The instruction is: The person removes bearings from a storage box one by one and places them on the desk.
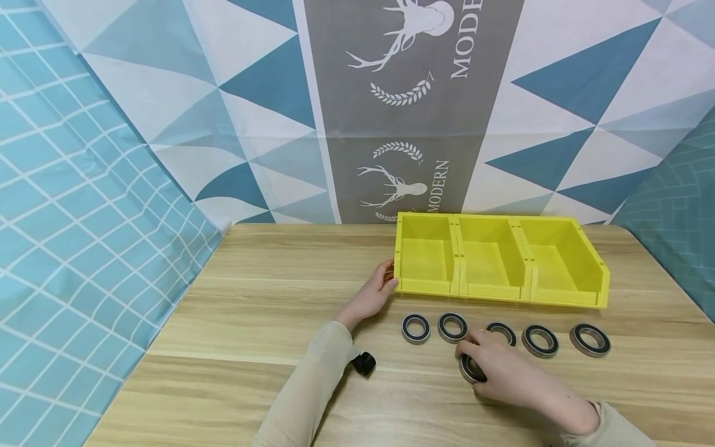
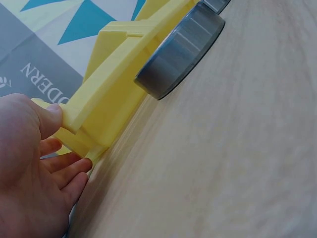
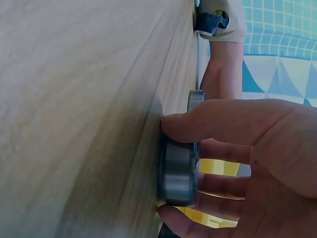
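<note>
A yellow three-compartment storage bin (image 1: pixel 458 289) stands toward the back of the table. My left hand (image 1: pixel 373 297) grips its left edge; in the left wrist view the thumb lies on the rim and the fingers (image 2: pixel 69 171) reach below it. My right hand (image 1: pixel 505 372) holds a ball bearing (image 1: pixel 471 370) between thumb and fingers, low over the wood; whether it touches the table I cannot tell. More bearings lie in a row before the bin: one at the left end (image 1: pixel 416 328), one beside it (image 1: pixel 453 327), one partly behind my right hand (image 1: pixel 501 333), and others to the right.
The wooden table (image 1: pixel 234 347) reaches back to a patterned cloth wall (image 1: pixel 268 124). Further bearings lie flat at the right, one (image 1: pixel 540 341) near my right hand and another (image 1: pixel 590 339) at the row's end. A black wrist camera (image 1: pixel 365 364) sits at my left sleeve.
</note>
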Available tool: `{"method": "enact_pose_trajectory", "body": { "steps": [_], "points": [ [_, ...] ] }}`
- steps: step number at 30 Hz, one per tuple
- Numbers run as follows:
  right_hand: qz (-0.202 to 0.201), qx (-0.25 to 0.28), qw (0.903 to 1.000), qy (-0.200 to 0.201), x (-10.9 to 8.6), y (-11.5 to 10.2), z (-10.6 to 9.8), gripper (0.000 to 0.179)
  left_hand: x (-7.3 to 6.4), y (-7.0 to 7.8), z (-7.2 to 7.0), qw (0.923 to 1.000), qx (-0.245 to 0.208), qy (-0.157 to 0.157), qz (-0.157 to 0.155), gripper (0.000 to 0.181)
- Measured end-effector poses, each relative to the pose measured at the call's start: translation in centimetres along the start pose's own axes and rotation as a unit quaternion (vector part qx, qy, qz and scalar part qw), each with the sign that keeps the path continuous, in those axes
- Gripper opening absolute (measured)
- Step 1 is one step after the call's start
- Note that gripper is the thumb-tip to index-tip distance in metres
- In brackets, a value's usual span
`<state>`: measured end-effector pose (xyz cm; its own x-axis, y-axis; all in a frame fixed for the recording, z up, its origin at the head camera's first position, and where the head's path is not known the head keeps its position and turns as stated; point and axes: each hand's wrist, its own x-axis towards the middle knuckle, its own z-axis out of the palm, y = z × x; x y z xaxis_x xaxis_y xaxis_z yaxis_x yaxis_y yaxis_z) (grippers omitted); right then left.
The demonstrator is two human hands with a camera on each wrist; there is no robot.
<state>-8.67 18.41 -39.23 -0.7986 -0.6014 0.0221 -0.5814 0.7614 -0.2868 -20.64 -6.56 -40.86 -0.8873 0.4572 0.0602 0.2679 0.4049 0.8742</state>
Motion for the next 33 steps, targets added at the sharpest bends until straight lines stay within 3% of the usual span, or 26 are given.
{"method": "enact_pose_trajectory", "body": {
  "steps": [3, 6, 8, 15, 33],
  "points": [
    [-0.001, 0.005, 1.0000, -0.004, 0.0, 0.1, 0.0, 0.036, -0.6, 1.3, -0.3, 1.0000, 0.001, -0.003, 0.003, 0.048],
    [-0.006, 0.007, 0.9999, -0.004, 0.0, 0.1, 0.0, 0.037, -0.6, 1.3, -0.4, 1.0000, 0.003, -0.004, 0.000, 0.048],
    [-0.009, 0.006, 0.9999, -0.003, 0.0, 0.2, 0.0, 0.037, -0.5, 1.0, -0.3, 1.0000, 0.003, -0.001, 0.004, 0.048],
    [-0.013, 0.000, 0.9999, -0.006, -0.2, 0.3, -0.1, 0.040, 0.9, -2.2, 0.4, 0.9999, 0.006, 0.008, 0.001, 0.050],
    [0.004, 0.006, 0.9997, -0.023, -0.1, 0.3, -0.1, 0.041, 1.0, -2.3, 0.5, 0.9999, 0.005, 0.008, -0.007, 0.051]
  ]
}}
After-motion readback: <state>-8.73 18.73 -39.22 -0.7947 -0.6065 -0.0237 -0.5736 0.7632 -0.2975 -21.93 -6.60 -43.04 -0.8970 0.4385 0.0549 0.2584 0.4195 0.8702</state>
